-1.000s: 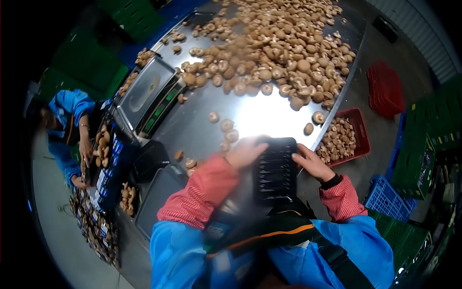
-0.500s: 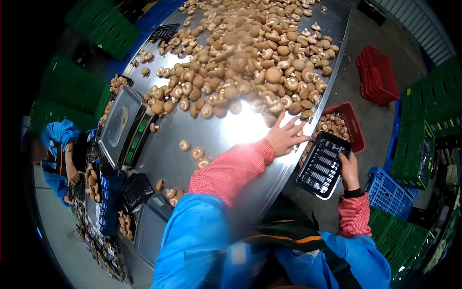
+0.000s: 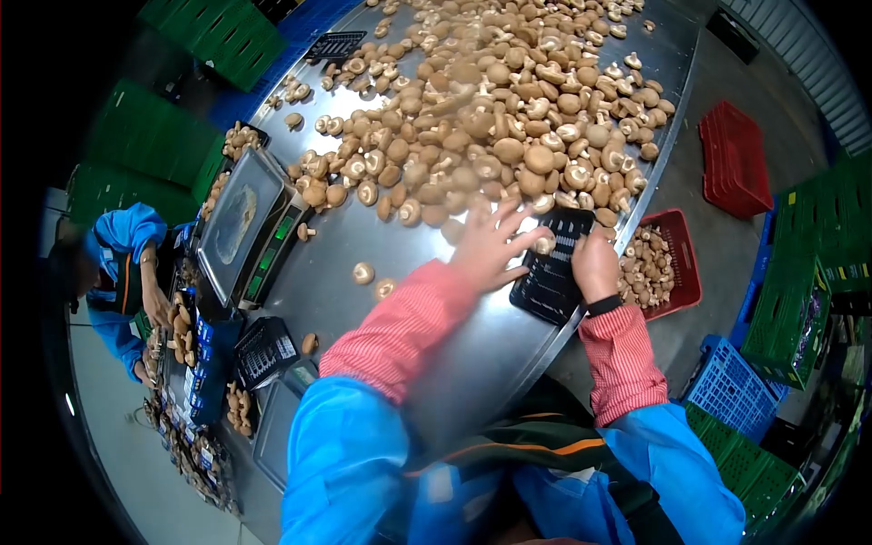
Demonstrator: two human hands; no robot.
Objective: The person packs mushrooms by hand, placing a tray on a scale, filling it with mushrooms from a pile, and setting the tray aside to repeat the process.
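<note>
My right hand (image 3: 597, 265) grips the edge of a black plastic tray (image 3: 551, 280) and holds it over the table's near right edge, beside the pile. Just left of the tray is my left hand (image 3: 490, 243), its fingers spread. One shiitake mushroom (image 3: 543, 243) shows right at its fingertips, overlapping the tray. A big heap of brown shiitake mushrooms (image 3: 509, 150) covers the far part of the steel table (image 3: 445, 341), reaching up to my left fingers.
A weighing scale (image 3: 243, 222) stands on the left, with packed trays beyond it. Another person in a blue sleeve (image 3: 132, 227) works there. On the floor at right are a red crate (image 3: 686, 263) of mushrooms, stacked red crates (image 3: 734, 159), a blue crate (image 3: 734, 381) and green crates (image 3: 781, 313).
My right hand has brought the tray from beyond the table edge up and left over the table. My left hand has moved left, and a mushroom now shows at its fingertips.
</note>
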